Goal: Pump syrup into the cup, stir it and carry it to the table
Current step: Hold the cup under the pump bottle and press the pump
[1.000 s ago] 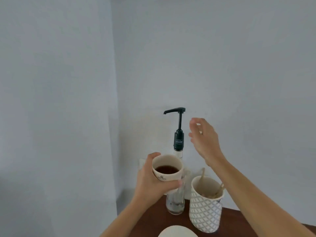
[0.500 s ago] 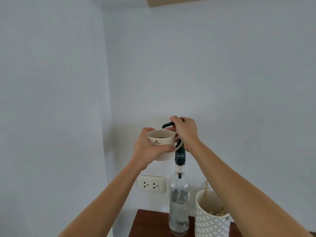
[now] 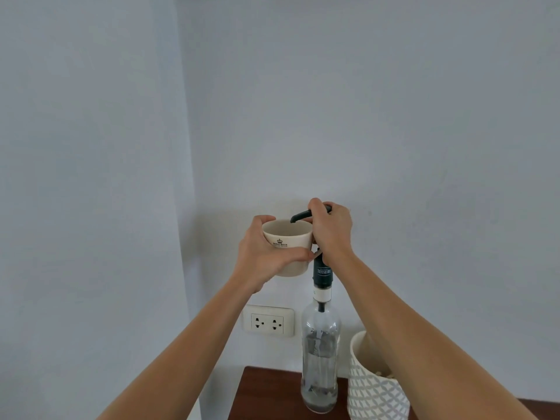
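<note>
My left hand (image 3: 266,255) grips a cream cup (image 3: 288,241) with a crown logo and holds it up high, its rim just below the black spout of the pump (image 3: 300,216). My right hand (image 3: 332,230) is closed over the pump head on top of the clear glass syrup bottle (image 3: 320,353). The bottle stands upright on the dark wooden surface (image 3: 266,392), its dark collar showing below my right wrist. The cup's contents are hidden from this angle.
A white patterned holder (image 3: 374,386) with wooden stirrers stands right of the bottle, partly behind my right forearm. A white double wall socket (image 3: 268,321) sits left of the bottle. Plain white walls meet in a corner on the left.
My left hand raised the cup from beside the bottle up to the spout. My right hand came down from open in the air and closed on the pump head. The view tilted upward.
</note>
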